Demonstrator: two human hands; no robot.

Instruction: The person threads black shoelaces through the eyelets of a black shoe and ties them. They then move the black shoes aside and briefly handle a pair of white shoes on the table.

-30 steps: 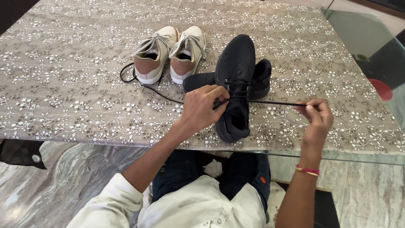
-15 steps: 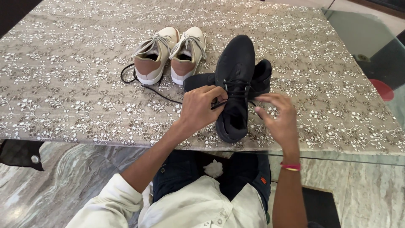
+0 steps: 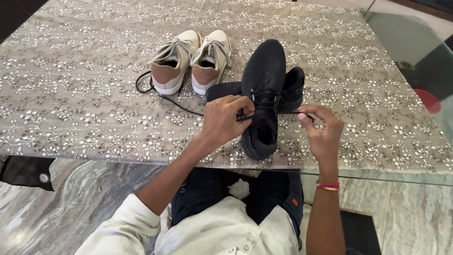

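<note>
**Two hands at the lace of a black shoe**

A table is covered with a grey cloth that carries a white pattern of small flowers and branches. At the right side the cloth ends and a glass top shows, with a red round shape visible through it. Far from the person, a pair of cream and tan sneakers stands side by side, with the toes pointing away. A loose black lace lies curved near the heel of the left sneaker and runs over the cloth toward the hands.

A black shoe lies near the table edge in front of the person, its opening toward the person and its toe away. It rests partly on a second black shoe, which lies crosswise under it and shows on both sides. Nothing stands between the hands and the black shoe; the pair of sneakers is apart from it, to the left.

The left hand is closed, the fingers curled at the lace area of the black shoe, and it pinches the lace there. The right hand is just beside the shoe on its right side. Its fingers are bent together and hold the end of a taut lace piece between fingertips. A red and yellow band sits on the right wrist.
</note>
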